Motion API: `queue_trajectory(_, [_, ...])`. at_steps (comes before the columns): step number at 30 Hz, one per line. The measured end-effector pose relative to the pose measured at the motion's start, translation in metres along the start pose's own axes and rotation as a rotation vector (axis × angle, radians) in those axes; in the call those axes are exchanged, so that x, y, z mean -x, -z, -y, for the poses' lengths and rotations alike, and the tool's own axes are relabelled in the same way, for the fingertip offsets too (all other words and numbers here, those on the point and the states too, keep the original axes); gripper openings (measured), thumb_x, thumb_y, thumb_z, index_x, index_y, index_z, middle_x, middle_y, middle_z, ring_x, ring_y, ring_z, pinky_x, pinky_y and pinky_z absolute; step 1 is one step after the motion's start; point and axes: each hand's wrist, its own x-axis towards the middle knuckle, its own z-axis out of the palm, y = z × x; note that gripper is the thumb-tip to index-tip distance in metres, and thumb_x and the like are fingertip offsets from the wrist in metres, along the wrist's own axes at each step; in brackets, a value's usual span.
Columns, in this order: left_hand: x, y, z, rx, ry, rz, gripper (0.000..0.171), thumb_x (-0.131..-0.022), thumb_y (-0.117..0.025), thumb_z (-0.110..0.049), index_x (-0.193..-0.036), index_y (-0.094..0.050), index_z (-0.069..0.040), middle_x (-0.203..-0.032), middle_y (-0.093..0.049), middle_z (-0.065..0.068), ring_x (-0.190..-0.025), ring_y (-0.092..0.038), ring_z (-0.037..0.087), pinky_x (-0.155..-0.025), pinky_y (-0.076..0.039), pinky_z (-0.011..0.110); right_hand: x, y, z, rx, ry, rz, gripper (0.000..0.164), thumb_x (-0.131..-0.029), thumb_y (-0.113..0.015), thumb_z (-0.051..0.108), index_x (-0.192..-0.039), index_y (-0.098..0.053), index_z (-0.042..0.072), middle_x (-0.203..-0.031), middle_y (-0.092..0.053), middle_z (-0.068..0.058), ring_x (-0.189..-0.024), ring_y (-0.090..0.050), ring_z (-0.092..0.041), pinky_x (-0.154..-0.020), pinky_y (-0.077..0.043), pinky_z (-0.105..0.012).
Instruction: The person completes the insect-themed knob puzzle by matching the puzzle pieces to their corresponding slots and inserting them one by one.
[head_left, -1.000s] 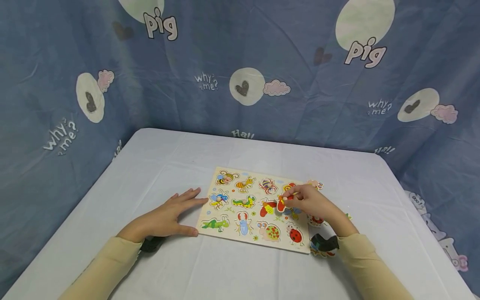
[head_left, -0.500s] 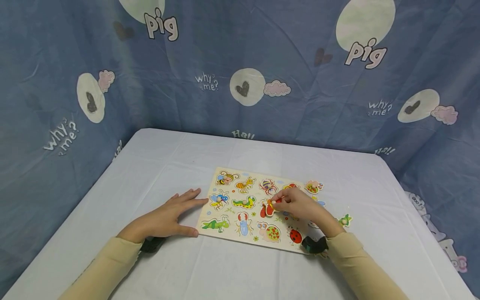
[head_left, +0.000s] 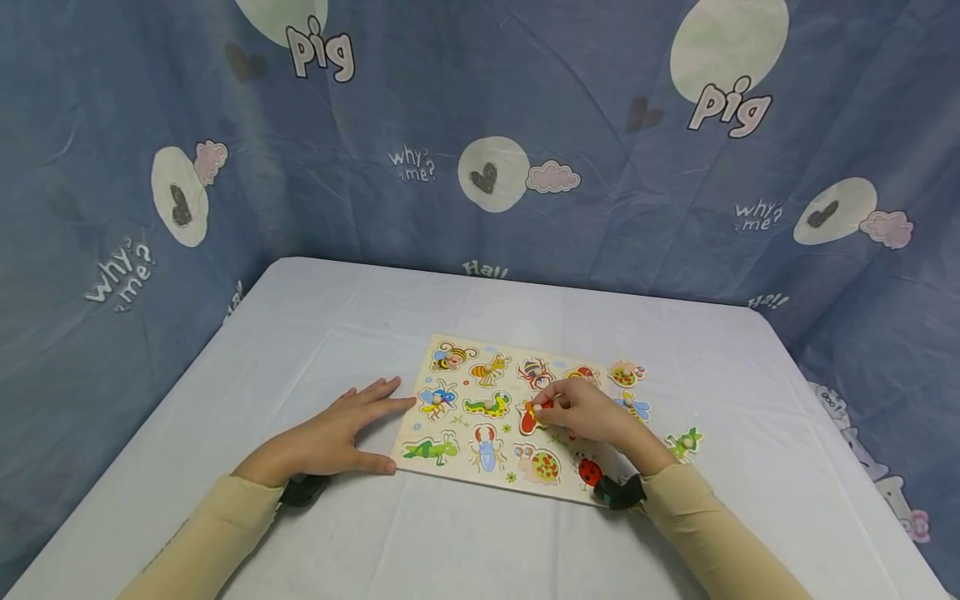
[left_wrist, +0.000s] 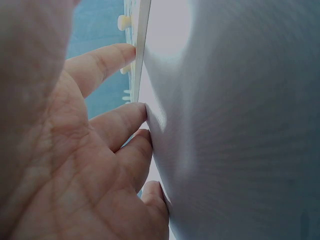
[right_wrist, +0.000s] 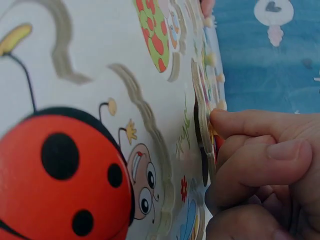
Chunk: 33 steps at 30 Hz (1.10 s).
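The wooden insect puzzle board point(head_left: 465, 471) lies flat on the table. My right hand point(head_left: 588, 410) pinches a red-and-yellow butterfly piece point(head_left: 529, 421) by its knob, over the matching butterfly spot. In the right wrist view, the edge of the butterfly piece point(right_wrist: 201, 117) appears slightly tilted above the board; its full seating is hidden by my fingers. My left hand point(head_left: 337, 429) rests with spread fingers at the board's left edge. Seen from the left wrist, one fingertip point(left_wrist: 131, 50) touches the board's side point(left_wrist: 142, 40), and other fingers rest on the tablecloth.
Loose snail point(head_left: 627, 373), dragonfly point(head_left: 633, 407) and grasshopper point(head_left: 684, 444) pieces lie right of the board. Knobbed pieces such as the caterpillar point(head_left: 487, 405) sit in the board. The ladybug recess point(right_wrist: 65, 170) shows its printed picture. White cloth point(head_left: 337, 308) covers the table.
My right hand has moved left with the butterfly piece, from the board's right side to the butterfly spot, and the piece is lower now. The left hand has not moved.
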Motion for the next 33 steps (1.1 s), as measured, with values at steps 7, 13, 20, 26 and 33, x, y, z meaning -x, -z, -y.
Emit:
queue_trajectory(7, [0.0,0.0,0.001,-0.006,-0.007,-0.003,0.093,-0.082,-0.09,-0.051,-0.162,-0.05,-0.025,-0.178,-0.024,0.02,-0.165,-0.018,0.049,-0.129,-0.01,0.077,-0.001,-0.003,0.0,-0.021,-0.028,0.009,0.015,-0.103,-0.072,0.02,-0.111,-0.073,0.006,-0.062,-0.053,0.004,-0.049,-0.041,-0.01,-0.049,-0.035,-0.021])
queue_trajectory(13, [0.0,0.001,0.0,-0.005,-0.01,-0.003,0.093,-0.082,-0.091,-0.051,-0.162,-0.05,-0.025,-0.178,-0.025,0.02,-0.165,-0.018,0.049,-0.129,-0.011,0.078,-0.001,-0.005,0.0,-0.018,-0.044,0.003,0.015,-0.104,-0.071,0.02,-0.111,-0.073,0.007,-0.063,-0.054,0.004,-0.049,-0.041,-0.01,-0.049,-0.036,-0.021])
queue_trajectory(20, [0.0,0.0,0.001,-0.007,-0.009,-0.003,0.093,-0.082,-0.091,-0.051,-0.162,-0.05,-0.026,-0.178,-0.024,0.019,-0.165,-0.017,0.049,-0.129,-0.01,0.077,0.001,-0.006,0.0,-0.028,-0.045,0.003,0.015,-0.104,-0.071,0.02,-0.112,-0.071,0.007,-0.066,-0.057,0.003,-0.05,-0.041,-0.01,-0.049,-0.036,-0.022])
queue_trajectory(26, [0.0,0.0,0.0,-0.002,-0.007,-0.001,0.093,-0.082,-0.091,-0.051,-0.162,-0.05,-0.026,-0.179,-0.024,0.019,-0.165,-0.017,0.049,-0.129,-0.01,0.077,0.004,-0.002,-0.005,-0.037,-0.054,-0.006,0.019,-0.103,-0.074,0.028,-0.114,-0.07,0.013,-0.065,-0.057,0.002,-0.048,-0.038,-0.012,-0.049,-0.035,-0.024])
queue_trajectory(33, [-0.001,0.0,0.001,-0.003,-0.01,-0.002,0.094,-0.082,-0.091,-0.052,-0.162,-0.05,-0.026,-0.178,-0.024,0.02,-0.165,-0.017,0.05,-0.129,-0.01,0.078,0.015,0.021,-0.014,0.004,-0.019,-0.056,0.024,-0.105,-0.07,0.031,-0.12,-0.071,0.012,-0.071,-0.059,-0.002,-0.056,-0.042,-0.015,-0.053,-0.039,-0.028])
